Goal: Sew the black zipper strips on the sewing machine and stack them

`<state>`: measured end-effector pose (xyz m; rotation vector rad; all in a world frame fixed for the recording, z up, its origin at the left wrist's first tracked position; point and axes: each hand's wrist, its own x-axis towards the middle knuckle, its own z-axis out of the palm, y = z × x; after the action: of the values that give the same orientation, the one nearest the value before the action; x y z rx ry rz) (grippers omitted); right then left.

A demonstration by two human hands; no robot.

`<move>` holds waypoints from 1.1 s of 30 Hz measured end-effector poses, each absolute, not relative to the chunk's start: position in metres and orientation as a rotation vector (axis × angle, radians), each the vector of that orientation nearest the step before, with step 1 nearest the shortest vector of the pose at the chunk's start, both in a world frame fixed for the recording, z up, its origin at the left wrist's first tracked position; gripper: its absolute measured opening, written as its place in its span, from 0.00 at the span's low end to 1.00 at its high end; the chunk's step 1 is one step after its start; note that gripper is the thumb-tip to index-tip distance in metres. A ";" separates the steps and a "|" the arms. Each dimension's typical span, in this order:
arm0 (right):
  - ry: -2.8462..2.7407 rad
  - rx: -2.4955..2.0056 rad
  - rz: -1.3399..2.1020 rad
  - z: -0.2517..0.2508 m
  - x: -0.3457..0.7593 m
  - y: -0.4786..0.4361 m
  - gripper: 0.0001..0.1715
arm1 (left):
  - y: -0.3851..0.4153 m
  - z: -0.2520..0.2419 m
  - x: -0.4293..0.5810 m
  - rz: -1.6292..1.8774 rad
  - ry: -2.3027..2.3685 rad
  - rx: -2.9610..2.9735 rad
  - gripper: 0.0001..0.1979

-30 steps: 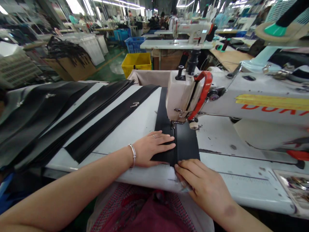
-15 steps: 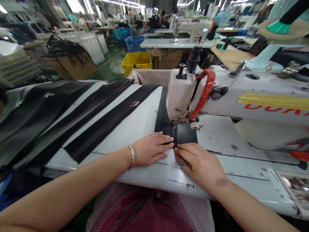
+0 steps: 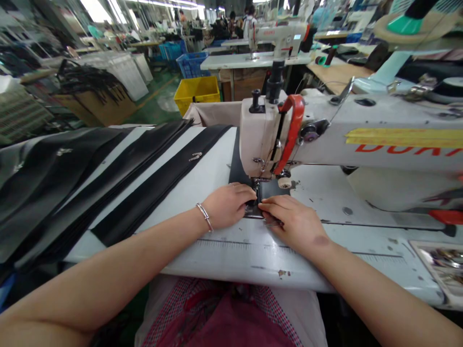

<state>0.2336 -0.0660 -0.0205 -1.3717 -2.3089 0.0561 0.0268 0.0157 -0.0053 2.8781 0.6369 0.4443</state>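
Note:
A black zippered strip [image 3: 268,189] lies under the presser foot of a white sewing machine [image 3: 275,135], and only its short near end shows in front of the needle. My left hand [image 3: 228,205] lies on the strip's left half with fingers curled down on its end. My right hand [image 3: 292,222] presses the right half, fingertips together close to the foot. Both hands touch beside the seam line.
Long black strips with zipper pulls [image 3: 144,178] lie fanned across the white table [image 3: 202,188] to the left. A tray of metal parts [image 3: 441,265] sits at the right edge. Yellow [image 3: 197,91] and blue crates [image 3: 193,62] and other sewing stations stand behind.
The black strip has travelled away from me under the presser foot. Both hands followed it forward and now sit right at the foot, closer together.

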 end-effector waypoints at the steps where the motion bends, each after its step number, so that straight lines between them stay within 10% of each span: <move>1: -2.299 -1.375 0.063 -0.021 0.234 -0.067 0.14 | 0.015 -0.005 0.029 0.439 0.641 2.898 0.17; 33: -2.357 -1.406 0.051 -0.017 0.233 -0.070 0.18 | -0.002 -0.011 0.022 0.599 0.542 3.142 0.11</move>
<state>0.2332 -0.0698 -0.0170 -1.4056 -2.3569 0.0514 0.0223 -0.0025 -0.0114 3.1415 0.5420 0.5991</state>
